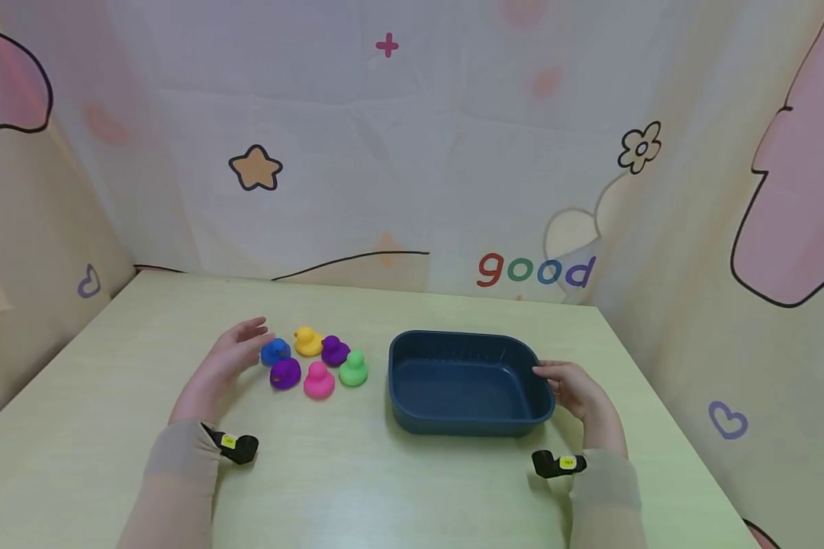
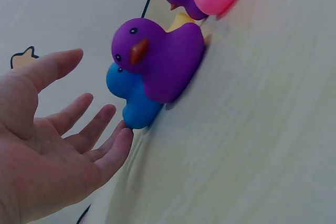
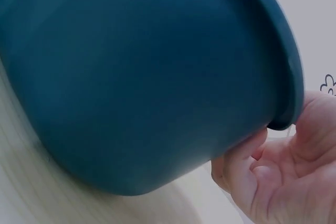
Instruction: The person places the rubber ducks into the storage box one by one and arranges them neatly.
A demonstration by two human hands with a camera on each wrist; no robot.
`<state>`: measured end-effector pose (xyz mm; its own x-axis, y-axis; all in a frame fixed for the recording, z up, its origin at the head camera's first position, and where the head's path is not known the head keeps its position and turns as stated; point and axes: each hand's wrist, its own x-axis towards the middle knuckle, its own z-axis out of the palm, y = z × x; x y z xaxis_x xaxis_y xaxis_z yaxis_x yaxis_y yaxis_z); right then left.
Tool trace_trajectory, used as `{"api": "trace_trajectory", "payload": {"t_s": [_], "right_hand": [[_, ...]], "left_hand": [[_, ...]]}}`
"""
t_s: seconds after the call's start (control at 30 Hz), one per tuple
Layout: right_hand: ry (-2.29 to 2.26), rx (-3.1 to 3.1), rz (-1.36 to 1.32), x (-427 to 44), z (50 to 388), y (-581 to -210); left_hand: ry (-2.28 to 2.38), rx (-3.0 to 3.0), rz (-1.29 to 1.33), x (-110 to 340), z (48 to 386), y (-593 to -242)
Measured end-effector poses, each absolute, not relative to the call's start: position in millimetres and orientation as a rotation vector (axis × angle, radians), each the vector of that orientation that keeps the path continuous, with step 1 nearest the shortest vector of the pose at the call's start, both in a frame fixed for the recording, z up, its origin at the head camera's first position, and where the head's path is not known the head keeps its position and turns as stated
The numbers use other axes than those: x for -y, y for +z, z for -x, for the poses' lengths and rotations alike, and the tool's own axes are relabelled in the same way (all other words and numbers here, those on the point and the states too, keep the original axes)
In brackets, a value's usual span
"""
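Note:
Several small rubber ducks stand grouped left of the middle: a blue duck (image 1: 275, 352), a purple duck (image 1: 285, 374), a yellow one (image 1: 308, 341), another purple one (image 1: 335, 351), a pink one (image 1: 319, 380) and a green one (image 1: 353, 369). My left hand (image 1: 230, 357) is beside the blue duck (image 2: 137, 98), fingers relaxed and apart, holding nothing; whether a fingertip touches the duck I cannot tell. My right hand (image 1: 580, 393) grips the right end of an empty dark blue basin (image 1: 470, 427), thumb at the rim and fingers curled against the outer wall (image 3: 147, 93).
The pale table (image 1: 357, 488) has its right edge beyond my right hand. A printed curtain (image 1: 384, 152) hangs behind the table and along both sides. Black wrist cameras sit on both sleeves.

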<state>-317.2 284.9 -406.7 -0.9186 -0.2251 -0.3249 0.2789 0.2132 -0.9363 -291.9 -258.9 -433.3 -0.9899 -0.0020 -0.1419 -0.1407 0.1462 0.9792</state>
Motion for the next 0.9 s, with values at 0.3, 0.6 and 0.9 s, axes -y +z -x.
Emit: {"api": "trace_trajectory", "payload": {"t_s": [0.3,0.6,0.9], "right_hand": [[-1.730,-2.119,-0.060,-284,318,-409],[-1.741,-2.108,-0.052,-284,318,-409],[-1.758,-2.099,-0.046,-284,318,-408]], "left_hand": [[1.941,-2.351,0.083,259,294,-445],[1.946,-2.335,0.052,262,293,-451],[1.883,-2.375,0.043,257,292,-451]]}}
